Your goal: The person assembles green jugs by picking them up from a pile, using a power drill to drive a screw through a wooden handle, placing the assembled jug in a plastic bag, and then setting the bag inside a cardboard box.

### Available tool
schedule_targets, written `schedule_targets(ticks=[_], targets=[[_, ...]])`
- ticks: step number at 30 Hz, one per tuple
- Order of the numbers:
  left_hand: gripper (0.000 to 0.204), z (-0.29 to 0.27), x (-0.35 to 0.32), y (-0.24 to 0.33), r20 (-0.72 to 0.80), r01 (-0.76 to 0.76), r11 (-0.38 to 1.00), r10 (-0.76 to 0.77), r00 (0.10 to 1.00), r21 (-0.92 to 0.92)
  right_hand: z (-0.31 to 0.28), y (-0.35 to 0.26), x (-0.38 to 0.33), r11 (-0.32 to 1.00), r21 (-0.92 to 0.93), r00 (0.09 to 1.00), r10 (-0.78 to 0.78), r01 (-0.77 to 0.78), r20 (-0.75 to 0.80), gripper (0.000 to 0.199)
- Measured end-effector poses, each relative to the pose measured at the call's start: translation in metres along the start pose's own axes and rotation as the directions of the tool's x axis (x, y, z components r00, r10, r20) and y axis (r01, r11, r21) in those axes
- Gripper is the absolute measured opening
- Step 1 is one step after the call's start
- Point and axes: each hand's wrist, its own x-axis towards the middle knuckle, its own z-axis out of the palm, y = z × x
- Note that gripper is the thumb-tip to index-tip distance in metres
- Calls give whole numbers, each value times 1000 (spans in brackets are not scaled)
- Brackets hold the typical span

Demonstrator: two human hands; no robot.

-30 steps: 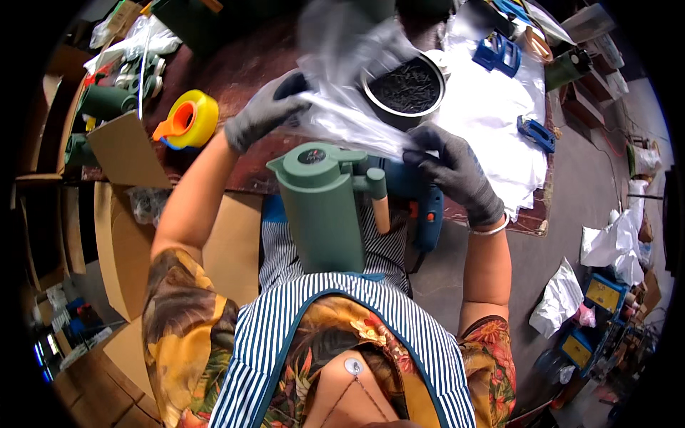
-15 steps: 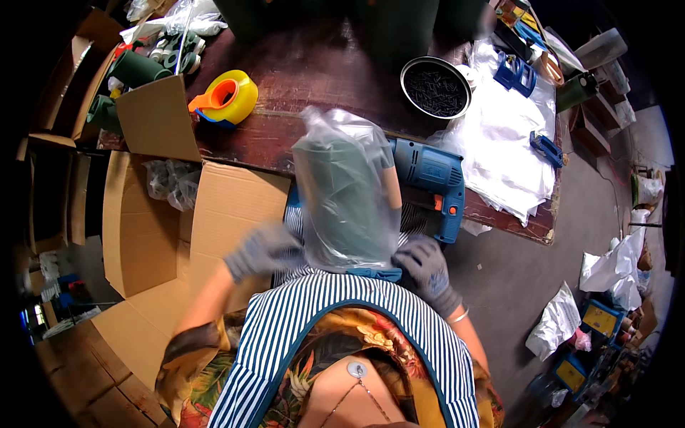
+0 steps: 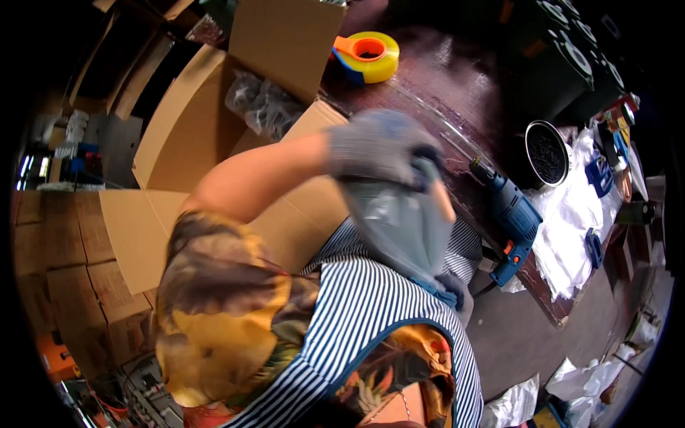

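Note:
A green cylindrical object in a clear plastic bag leans across my lap, against the striped apron. My left hand, in a grey glove, reaches over its upper end with the fingers curled around it. Low down at its other end is my right hand, also gloved; the bag and apron hide most of it, so its fingers cannot be made out. To the right of the bagged cylinder, a blue power drill lies at the table's edge.
An open cardboard box with crumpled clear plastic inside stands at left. On the dark red table are a yellow tape roll with an orange holder, a round tin of dark screws and white plastic bags. Dark green cylinders stand behind.
My view has swung left. My left hand has risen from beside the bagged cylinder's lower end to grip its top, and the cylinder now tilts. My right hand has become mostly hidden.

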Motion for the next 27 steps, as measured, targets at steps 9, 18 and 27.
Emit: schedule_targets(ticks=[9, 18, 27], targets=[[46, -95, -295, -22, -688, 644, 583, -190, 700, 495, 10, -39, 61, 999, 43, 987, -16, 24, -162, 29], [32, 94, -194, -251, -18, 769, 504, -832, 555, 392, 11, -36, 40, 990, -128, 991, 44, -60, -130, 28], [62, -74, -51, -129, 27, 447, 481, -703, 710, 754, -29, -58, 21, 974, -224, 785, -153, 19, -600, 40]])
